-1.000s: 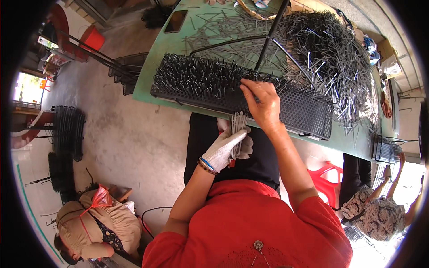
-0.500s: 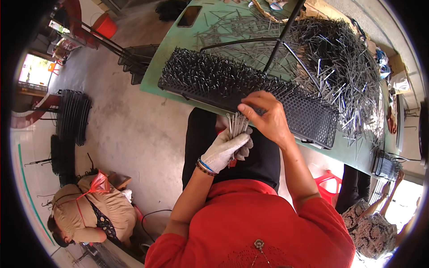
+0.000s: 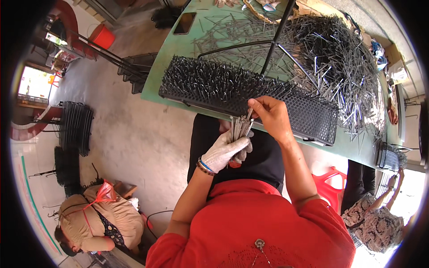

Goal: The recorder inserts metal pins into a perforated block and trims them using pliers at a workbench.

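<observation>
At twelve o'clock, rods (image 3: 201, 80) are crowding the rack (image 3: 308, 118), leaving it bare toward two; I'm judging it part-filled. At centre, the left hand (image 3: 225, 152) is clasping a bundle (image 3: 241, 127), fingers curled; the right hand (image 3: 271, 116) is pinching one rod (image 3: 250, 111).

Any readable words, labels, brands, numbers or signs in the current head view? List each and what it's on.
None readable.
Metal rods in the gloved left hand: no marking discernible.
Black perforated rack: no lettering visible.
Dark phone-like slab: no text visible.
Blue-and-white packaging, right: too small and blurred to tell if printed.
</observation>
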A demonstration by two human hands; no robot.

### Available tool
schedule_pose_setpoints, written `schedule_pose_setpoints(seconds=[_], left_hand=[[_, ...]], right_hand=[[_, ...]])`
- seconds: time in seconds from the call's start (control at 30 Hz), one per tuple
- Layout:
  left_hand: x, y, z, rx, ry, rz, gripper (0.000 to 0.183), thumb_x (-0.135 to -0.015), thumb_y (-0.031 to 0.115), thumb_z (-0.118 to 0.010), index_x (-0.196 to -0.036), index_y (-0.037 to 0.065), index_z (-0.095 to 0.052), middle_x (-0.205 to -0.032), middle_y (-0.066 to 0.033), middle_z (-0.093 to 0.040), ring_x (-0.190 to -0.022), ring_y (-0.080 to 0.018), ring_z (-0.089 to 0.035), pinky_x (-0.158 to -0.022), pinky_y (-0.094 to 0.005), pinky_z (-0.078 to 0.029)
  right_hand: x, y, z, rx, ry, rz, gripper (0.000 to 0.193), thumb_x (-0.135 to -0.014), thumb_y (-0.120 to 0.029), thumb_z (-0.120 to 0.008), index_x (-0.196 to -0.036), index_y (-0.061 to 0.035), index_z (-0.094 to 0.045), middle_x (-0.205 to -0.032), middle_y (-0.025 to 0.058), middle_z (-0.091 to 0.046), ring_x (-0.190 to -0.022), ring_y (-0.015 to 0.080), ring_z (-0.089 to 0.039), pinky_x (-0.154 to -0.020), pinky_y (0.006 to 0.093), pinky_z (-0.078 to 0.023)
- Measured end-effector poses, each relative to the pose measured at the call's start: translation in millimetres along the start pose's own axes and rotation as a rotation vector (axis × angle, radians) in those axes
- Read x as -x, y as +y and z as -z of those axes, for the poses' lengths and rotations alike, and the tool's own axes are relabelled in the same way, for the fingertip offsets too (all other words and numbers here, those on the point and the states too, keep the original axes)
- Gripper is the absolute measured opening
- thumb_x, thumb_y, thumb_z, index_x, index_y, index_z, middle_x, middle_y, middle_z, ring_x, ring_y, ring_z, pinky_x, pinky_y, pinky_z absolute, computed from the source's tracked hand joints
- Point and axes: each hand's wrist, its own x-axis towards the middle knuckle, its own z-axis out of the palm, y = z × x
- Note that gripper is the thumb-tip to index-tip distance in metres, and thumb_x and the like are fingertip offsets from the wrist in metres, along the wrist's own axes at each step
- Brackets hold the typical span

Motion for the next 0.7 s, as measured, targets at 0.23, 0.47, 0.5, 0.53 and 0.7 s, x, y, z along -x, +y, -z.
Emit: schedule_pose_setpoints(seconds=[0.23,0.47,0.5,0.53,0.7], left_hand=[[3,-4,6,0.066,0.016,-0.018,0.031,-0.095,0.029,-0.06,-0.116,0.006,-0.055,-0.081,-0.0013,-0.061,-0.06,-0.0041,-0.055,-0.051,-0.0183,-0.042],[2,-19,17,0.115,0.018,-0.021,0.033,-0.095,0.03,-0.061,-0.117,0.007,-0.055,-0.081,-0.0003,-0.062,-0.056,-0.0026,-0.054,-0.045,-0.0166,-0.039],[2,-22,18,0.117,0.018,-0.023,0.033,-0.095,0.03,-0.061,-0.117,0.007,-0.055,-0.081,-0.0003,-0.062,-0.056,-0.0026,-0.054,-0.045,-0.0166,-0.039],[2,-24,19,0.16,0.05,-0.011,0.033,-0.095,0.03,-0.061,-0.117,0.006,-0.055,-0.081,-0.0003,-0.062,-0.056,-0.0024,-0.054,-0.045,-0.0164,-0.039],[1,-27,20,0.194,0.097,-0.001,0.032,-0.097,0.029,-0.059,-0.118,0.006,-0.055,-0.08,-0.0005,-0.063,-0.055,-0.0023,-0.054,-0.044,-0.0162,-0.038]], right_hand=[[-4,2,-4,-0.14,-0.005,0.043,0.023,-0.093,-0.017,-0.066,-0.094,0.0058,-0.069,-0.076,0.0056,-0.069,-0.067,0.0095,-0.062,-0.061,0.0229,-0.05],[-23,-13,-5,-0.151,0.159,0.214,0.022,-0.094,-0.016,-0.065,-0.1,0.0053,-0.069,-0.084,0.0068,-0.069,-0.075,0.0102,-0.063,-0.07,0.0231,-0.052],[-26,-15,-7,-0.094,0.191,0.247,0.022,-0.094,-0.016,-0.065,-0.1,0.0055,-0.069,-0.084,0.0067,-0.069,-0.075,0.0105,-0.063,-0.07,0.0233,-0.052],[-29,-17,-10,-0.037,0.223,0.28,0.023,-0.094,-0.016,-0.064,-0.1,0.0057,-0.069,-0.084,0.0067,-0.069,-0.075,0.0107,-0.063,-0.071,0.0234,-0.051],[-41,-13,-25,0.188,0.229,0.455,0.014,-0.09,-0.012,-0.067,-0.097,-0.0005,-0.07,-0.088,0.0099,-0.07,-0.076,0.0187,-0.066,-0.068,0.0291,-0.051]])
